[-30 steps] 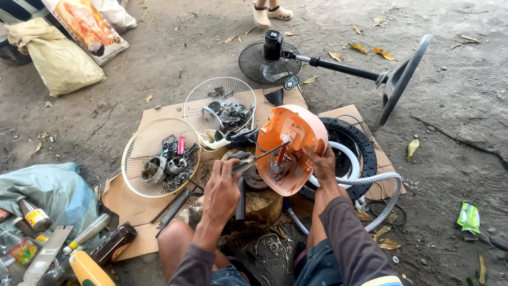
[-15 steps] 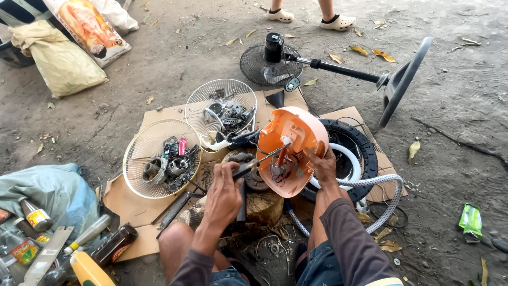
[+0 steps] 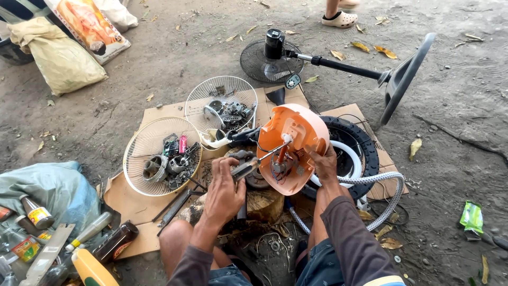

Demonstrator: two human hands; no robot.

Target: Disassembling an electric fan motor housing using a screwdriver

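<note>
The right hand (image 3: 324,165) grips the edge of an orange plastic shell (image 3: 292,148), a fan's motor cover, and tips it so the open side faces the person. The left hand (image 3: 226,186) is closed around the handle of a screwdriver (image 3: 260,160), and its thin shaft pokes into the shell where wires and small parts sit. The shell rests on a wood block (image 3: 263,202) just below both hands, between the person's knees.

The shell looks light, hard and smooth, so it could slip or crack if squeezed too much. I think the best place to hold it is the thick rim, where the right hand already is, away from the thin wires inside, which look easy to snap.

Just past the right hand lies a black tyre (image 3: 360,145) with a white ring in it, and a ribbed grey hose (image 3: 389,197) loops round that side. Just past the left hand are two wire fan guards (image 3: 159,156), both full of small metal parts, lying on cardboard (image 3: 132,198). So there is little free room on either side, and an elbow could knock the guards. Farther out beyond the hands lies a black fan stand (image 3: 338,66) on the dirt. Bottles (image 3: 114,242) sit near the left elbow. Most free room is straight up, above the block
</note>
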